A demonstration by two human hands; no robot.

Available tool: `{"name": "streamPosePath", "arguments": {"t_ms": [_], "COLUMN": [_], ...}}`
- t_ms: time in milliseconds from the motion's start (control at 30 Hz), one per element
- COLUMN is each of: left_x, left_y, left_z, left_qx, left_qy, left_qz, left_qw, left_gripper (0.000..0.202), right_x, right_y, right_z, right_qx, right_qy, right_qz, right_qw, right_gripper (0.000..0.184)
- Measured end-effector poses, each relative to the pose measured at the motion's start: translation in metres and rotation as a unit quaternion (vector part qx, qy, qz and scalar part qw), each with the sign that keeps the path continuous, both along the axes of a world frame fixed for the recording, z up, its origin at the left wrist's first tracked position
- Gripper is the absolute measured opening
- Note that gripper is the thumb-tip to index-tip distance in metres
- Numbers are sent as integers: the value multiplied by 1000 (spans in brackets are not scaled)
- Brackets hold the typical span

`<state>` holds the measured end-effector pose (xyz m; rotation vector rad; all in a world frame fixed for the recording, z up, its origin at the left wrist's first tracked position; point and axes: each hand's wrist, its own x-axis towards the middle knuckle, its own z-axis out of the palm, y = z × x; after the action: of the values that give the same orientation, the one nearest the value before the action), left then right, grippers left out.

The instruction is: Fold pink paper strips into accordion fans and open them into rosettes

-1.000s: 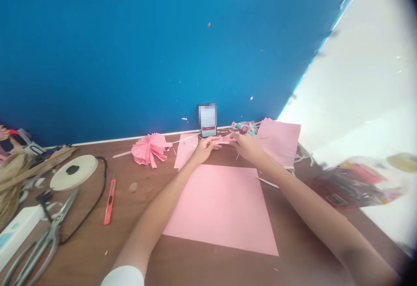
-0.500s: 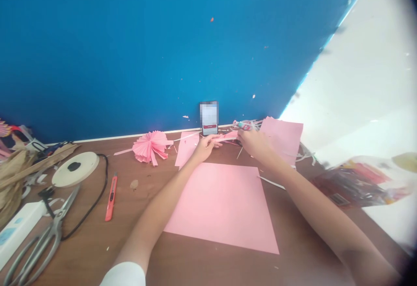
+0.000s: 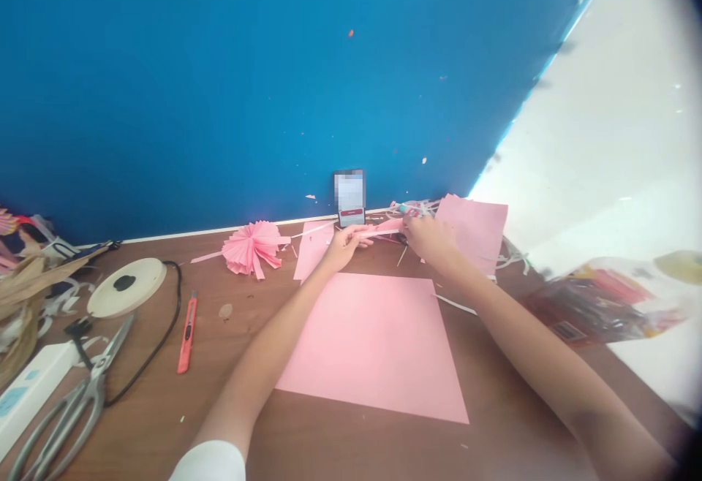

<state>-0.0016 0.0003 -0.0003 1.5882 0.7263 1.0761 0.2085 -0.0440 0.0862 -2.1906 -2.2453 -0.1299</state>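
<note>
Both my hands are stretched out to the far side of the brown table, near the blue wall. My left hand (image 3: 344,245) pinches the left end of a folded pink paper strip (image 3: 379,229). My right hand (image 3: 431,238) is closed on the strip's right end, together with a small teal and red thing I cannot make out. A large pink paper sheet (image 3: 378,342) lies flat under my forearms. A pink pleated paper fan (image 3: 251,247) rests to the left of my hands.
A phone (image 3: 349,199) leans on the wall behind my hands. More pink sheets (image 3: 476,226) lie at the right. Left side: an orange box cutter (image 3: 187,332), a tape roll (image 3: 126,287), a black cable, big scissors (image 3: 71,400) and a white box (image 3: 30,392). A plastic packet (image 3: 597,302) sits far right.
My hands have drawn slightly apart, so more of the pink strip shows between them. The right hand moved a little right and toward the wall. The view shifted slightly.
</note>
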Motion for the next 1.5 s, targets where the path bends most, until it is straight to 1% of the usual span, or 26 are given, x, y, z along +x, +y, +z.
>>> {"name": "streamPosePath", "arguments": {"t_ms": [167,467,767,1100,1200,1300,1400,1500], "left_x": [0,0,1,-1,-3,-5,-8,-10], "left_y": [-2,-4,-6,-7,-7,-5,-4,-4], "left_z": [4,8,9,14,13,12,12,14], "left_qx": [-11,-20,-20,-54,-59,-71,-86,-88], "left_qy": [-10,-8,-15,-29,-32,-47,-73,-93], "left_qz": [-17,-10,-20,-48,-49,-37,-10,-8], "left_qw": [1000,1000,999,997,996,996,994,992], "left_gripper": [38,38,37,41,43,47,57,64], "right_x": [1,4,8,5,6,7,6,2], "right_y": [1,4,8,7,8,9,10,9], "right_z": [-2,-4,-11,-10,-11,-10,-9,-8], "right_qx": [3,-1,-6,-16,-4,4,15,20], "right_qy": [11,18,23,20,21,27,40,64], "right_qz": [-10,-7,1,0,3,12,21,52], "right_qw": [1000,1000,1000,1000,1000,1000,999,996], "right_gripper": [40,40,39,35,35,35,35,34]}}
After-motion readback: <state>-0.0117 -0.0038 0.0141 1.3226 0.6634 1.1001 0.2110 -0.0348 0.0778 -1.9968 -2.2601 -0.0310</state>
